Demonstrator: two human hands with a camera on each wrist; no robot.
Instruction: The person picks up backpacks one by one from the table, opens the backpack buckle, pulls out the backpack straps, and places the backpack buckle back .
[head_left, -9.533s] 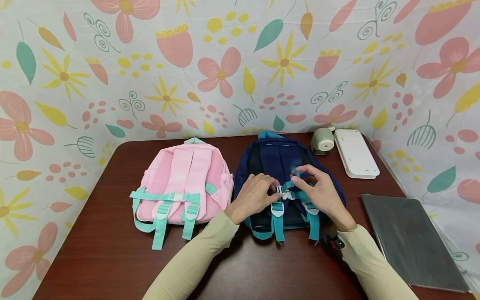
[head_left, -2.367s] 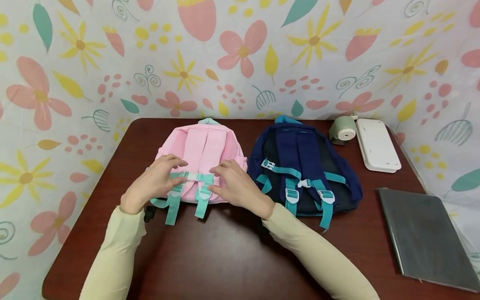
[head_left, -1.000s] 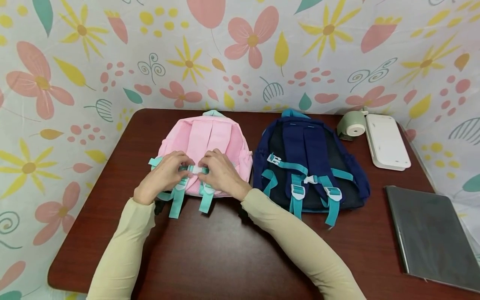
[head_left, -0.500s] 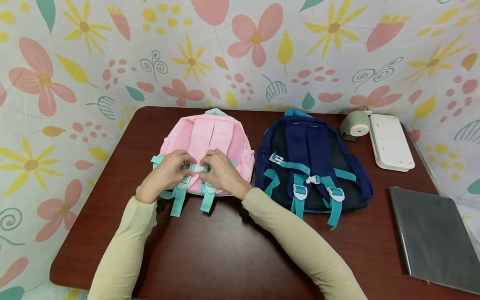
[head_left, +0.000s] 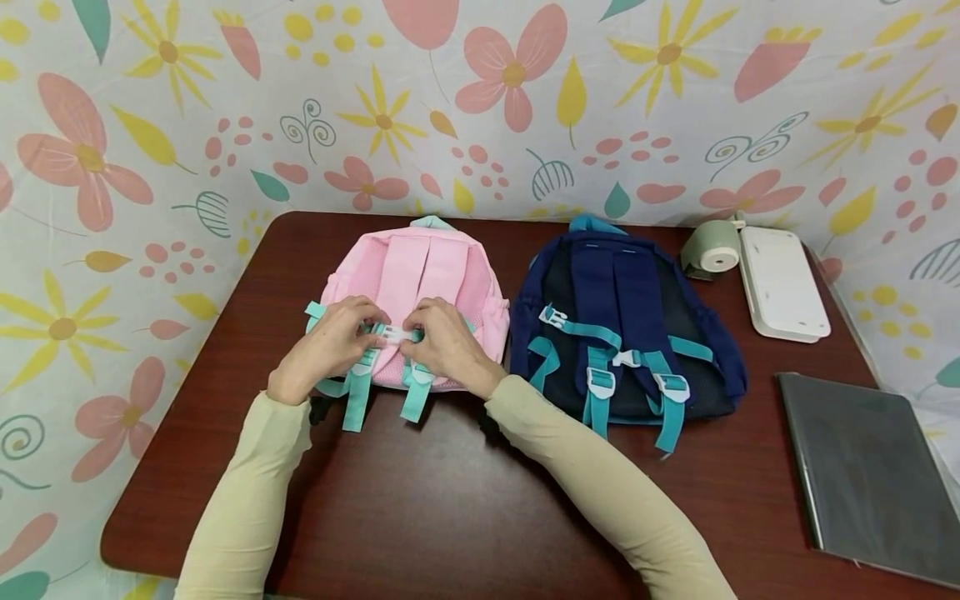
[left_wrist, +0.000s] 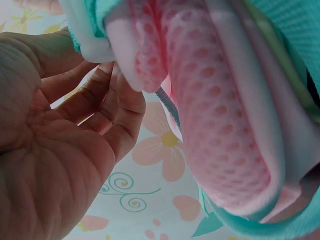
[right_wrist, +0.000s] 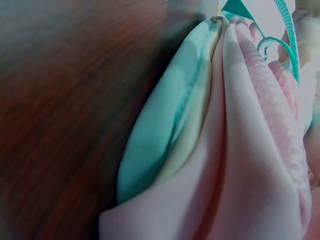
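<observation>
White plastic buckle (head_left: 393, 334) on mint webbing strap (head_left: 315, 310) lies across pink fabric backpack (head_left: 411, 271), near the far left corner of dark red-brown table (head_left: 420, 508). Left hand (head_left: 330, 343) and right hand (head_left: 448, 340) pinch its opposite ends, fingertips close together. Navy-blue fabric backpack (head_left: 596, 275) lies just beside, along the far edge.

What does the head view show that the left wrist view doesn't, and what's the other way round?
Only the head view: the navy blue fabric backpack, flat dark grey folder, white rounded box and pale green rounded object beside it.

Only the left wrist view: the palm side of the bare left hand, and a close-up of holes in the pink mesh padding.

Both: that hand, the pink fabric backpack, mint-green webbing straps and white flower-printed cloth.
</observation>
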